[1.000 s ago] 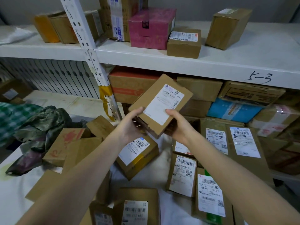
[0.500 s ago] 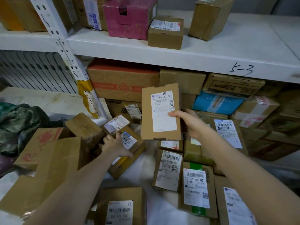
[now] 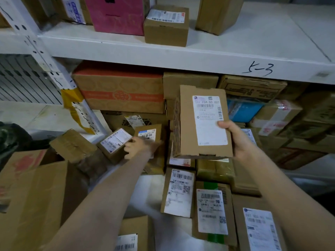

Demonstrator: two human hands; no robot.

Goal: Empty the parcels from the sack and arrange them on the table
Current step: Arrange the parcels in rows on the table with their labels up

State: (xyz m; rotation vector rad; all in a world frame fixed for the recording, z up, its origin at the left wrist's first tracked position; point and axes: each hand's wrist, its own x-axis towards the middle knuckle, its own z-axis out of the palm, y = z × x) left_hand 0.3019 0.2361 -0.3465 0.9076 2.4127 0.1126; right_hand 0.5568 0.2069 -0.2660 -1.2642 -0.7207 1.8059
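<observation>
My right hand (image 3: 237, 140) grips a flat brown parcel (image 3: 188, 127) by its right edge and holds it upright in the air, white label facing me. My left hand (image 3: 139, 147) reaches forward, its fingers curled on a small labelled box (image 3: 116, 142) that lies tilted among other parcels, beside another small labelled box (image 3: 150, 134). Several labelled parcels lie flat on the white table surface (image 3: 145, 192) below, among them one with a barcode label (image 3: 179, 192) and one with green tape (image 3: 212, 211). No sack is clearly seen.
A white shelf (image 3: 199, 57) marked 5-3 runs overhead, carrying a pink box (image 3: 117, 15) and brown boxes. Under it stand stacked cartons, including an orange-printed one (image 3: 121, 91). Large cardboard boxes (image 3: 30, 196) crowd the left. A perforated shelf post (image 3: 45, 57) slants at left.
My left hand let go of the flat parcel and moved down-left to the small labelled box. My right hand turned the flat parcel upright and carried it to the right.
</observation>
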